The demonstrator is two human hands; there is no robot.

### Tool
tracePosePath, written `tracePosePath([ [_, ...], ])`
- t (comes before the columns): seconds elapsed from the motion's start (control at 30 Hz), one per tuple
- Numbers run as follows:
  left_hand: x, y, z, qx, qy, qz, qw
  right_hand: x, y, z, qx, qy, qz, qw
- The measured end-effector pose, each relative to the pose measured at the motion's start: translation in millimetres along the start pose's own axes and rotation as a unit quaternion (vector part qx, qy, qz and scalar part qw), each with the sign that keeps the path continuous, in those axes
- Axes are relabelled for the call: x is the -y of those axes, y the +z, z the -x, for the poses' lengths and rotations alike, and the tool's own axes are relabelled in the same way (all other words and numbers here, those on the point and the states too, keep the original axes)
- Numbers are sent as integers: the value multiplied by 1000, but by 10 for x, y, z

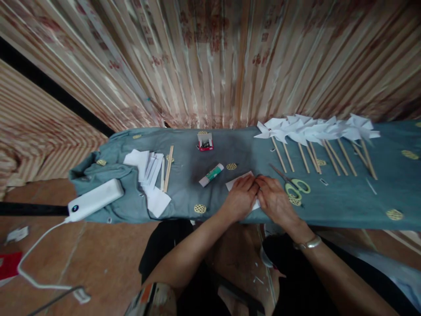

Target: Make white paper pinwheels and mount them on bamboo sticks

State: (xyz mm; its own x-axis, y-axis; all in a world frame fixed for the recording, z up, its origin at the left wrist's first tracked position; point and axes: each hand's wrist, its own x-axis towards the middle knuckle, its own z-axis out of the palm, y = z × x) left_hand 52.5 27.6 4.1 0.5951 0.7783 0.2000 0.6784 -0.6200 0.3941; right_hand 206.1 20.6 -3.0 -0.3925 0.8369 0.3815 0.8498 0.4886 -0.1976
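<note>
Both my hands rest side by side on a white paper sheet point(234, 181) lying on the blue-grey cloth. My left hand point(239, 198) presses on it with fingers bent together. Against it, my right hand point(275, 198) also has its fingers curled onto the paper, whose middle is hidden beneath them. Green-handled scissors point(296, 188) lie just right of my right hand. A glue stick point(211, 174) lies a little up and left of my left hand.
A row of several white paper pinwheels on wooden sticks point(315, 131) lies at the back right. A stack of white paper squares point(148, 169) and wooden sticks point(168, 168) sit at the left, beside a white power bank point(95, 199) with a cable. A small red box point(205, 142) stands behind.
</note>
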Motion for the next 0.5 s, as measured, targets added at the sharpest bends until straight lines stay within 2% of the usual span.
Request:
tracePosePath([
  [0.17, 6, 92, 41, 7, -6, -16, 1000, -39, 18, 26, -2, -8, 2, 1000],
  [0.5, 5, 65, 46, 13, -22, -3, 1000, -55, -79, 140, 15, -6, -8, 1000],
])
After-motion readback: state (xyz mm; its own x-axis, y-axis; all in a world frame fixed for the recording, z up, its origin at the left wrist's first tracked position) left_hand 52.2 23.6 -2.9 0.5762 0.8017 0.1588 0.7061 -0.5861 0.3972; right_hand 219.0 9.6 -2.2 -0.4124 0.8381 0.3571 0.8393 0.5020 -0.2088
